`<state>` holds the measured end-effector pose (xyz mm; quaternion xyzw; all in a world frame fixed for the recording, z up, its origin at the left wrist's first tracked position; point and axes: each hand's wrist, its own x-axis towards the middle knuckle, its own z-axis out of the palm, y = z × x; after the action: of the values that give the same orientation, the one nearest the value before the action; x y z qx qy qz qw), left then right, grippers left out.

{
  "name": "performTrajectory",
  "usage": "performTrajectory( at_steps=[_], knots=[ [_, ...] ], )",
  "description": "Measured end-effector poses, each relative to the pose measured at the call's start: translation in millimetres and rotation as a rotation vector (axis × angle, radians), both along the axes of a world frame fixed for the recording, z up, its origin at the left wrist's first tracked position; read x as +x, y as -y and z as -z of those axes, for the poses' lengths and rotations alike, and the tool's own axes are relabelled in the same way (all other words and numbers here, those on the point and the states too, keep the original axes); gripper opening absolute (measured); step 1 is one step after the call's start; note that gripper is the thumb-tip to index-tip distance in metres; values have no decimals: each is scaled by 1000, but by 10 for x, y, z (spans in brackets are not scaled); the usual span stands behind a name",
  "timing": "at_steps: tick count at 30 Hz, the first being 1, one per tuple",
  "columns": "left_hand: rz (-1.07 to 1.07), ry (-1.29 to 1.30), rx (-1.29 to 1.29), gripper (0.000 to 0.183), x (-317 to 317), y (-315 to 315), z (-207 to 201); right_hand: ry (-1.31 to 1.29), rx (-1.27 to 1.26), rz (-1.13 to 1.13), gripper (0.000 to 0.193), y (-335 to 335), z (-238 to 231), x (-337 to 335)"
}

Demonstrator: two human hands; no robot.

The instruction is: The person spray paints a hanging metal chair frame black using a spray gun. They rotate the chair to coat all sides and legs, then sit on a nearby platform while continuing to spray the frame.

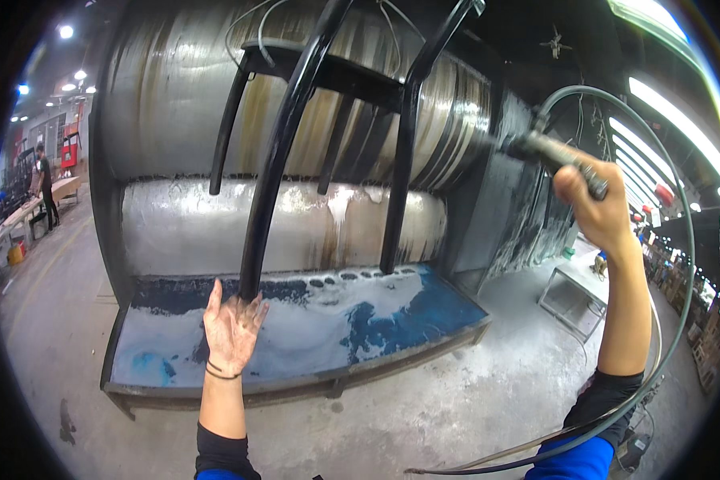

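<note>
From here I see one black frame hanging over the tank, its lower ends above the near rim. My left hand is palm-up at the nearest foot, fingers wide; I cannot tell whether they bear on it. My right hand grips the gun, with room between it and the frame. Floor opens rightward, up to the table. I count four legs, two curved panels, one gun.
</note>
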<state>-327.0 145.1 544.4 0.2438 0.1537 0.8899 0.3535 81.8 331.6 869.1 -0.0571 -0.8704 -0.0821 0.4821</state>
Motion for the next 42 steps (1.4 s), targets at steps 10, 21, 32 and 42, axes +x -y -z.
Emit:
performTrajectory(
  at_steps=[10,21,32,42],
  knots=[
    [138,-90,-138,62,564,667,-167,512,-221,307,72,709,753,-190],
    [318,-136,-199,70,1143,892,-487,-655,-167,-124,60,1188,-166,25],
    [391,-116,-188,72,1491,283,-496,-476,553,91,56,1738,-1678,-220],
    [274,16,-246,69,1440,-114,-248,63,274,246,75,1242,-1094,-254]
  ],
)
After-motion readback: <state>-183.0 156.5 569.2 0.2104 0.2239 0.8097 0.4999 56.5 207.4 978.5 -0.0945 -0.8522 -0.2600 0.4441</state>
